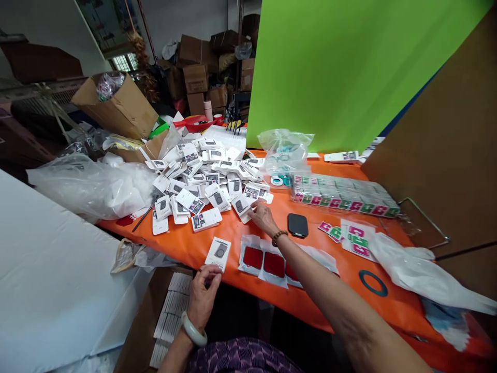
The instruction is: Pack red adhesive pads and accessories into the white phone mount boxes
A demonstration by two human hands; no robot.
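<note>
My left hand [205, 290] is closed on the lower edge of a small white box [218, 253] with a dark device printed on it, at the table's front edge. Farther up, my right hand [264, 216] reaches over the table, its fingers on the right edge of another white box [241, 205] at the near side of a large heap of similar boxes [205, 176]. Below my right forearm lie dark red square pads [253, 257] on clear film. A black rounded square device [297, 225] rests right of my right wrist.
An open carton [171, 311] with stacked white boxes stands below the table's front edge. Wrapped packets [341, 194], a bag of teal rings [285, 155], a dark ring [373, 283] and white plastic [419, 269] lie right. A green panel [326, 67] rises behind.
</note>
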